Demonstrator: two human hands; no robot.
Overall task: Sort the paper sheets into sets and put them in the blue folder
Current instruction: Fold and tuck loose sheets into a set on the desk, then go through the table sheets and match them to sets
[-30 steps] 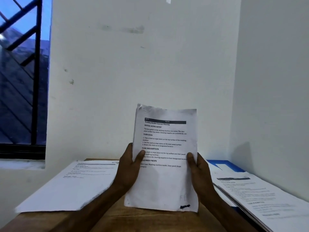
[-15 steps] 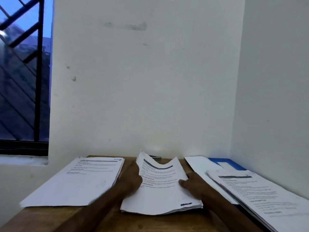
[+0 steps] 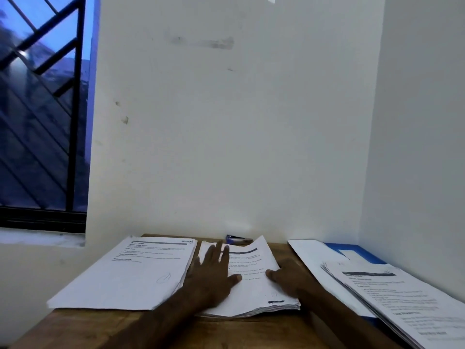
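Note:
A stack of printed paper sheets (image 3: pixel 254 285) lies flat in the middle of the wooden table (image 3: pixel 251 331). My left hand (image 3: pixel 214 270) rests palm down on its left half with fingers spread. My right hand (image 3: pixel 289 275) grips the stack's right edge, thumb on top. A second stack of sheets (image 3: pixel 133 270) lies to the left. On the right, the blue folder (image 3: pixel 357 253) lies against the side wall, with a white sheet and a third stack of printed sheets (image 3: pixel 397 298) on top of it.
A small blue and silver stapler (image 3: pixel 237 239) sits at the table's back edge against the white wall. The table stands in a corner, with walls behind and to the right. A barred window (image 3: pixel 42 109) is at the left.
One second ago both hands held the middle stack upright in front of me. It has since been lowered flat onto the table, and my left hand has spread out on top of it.

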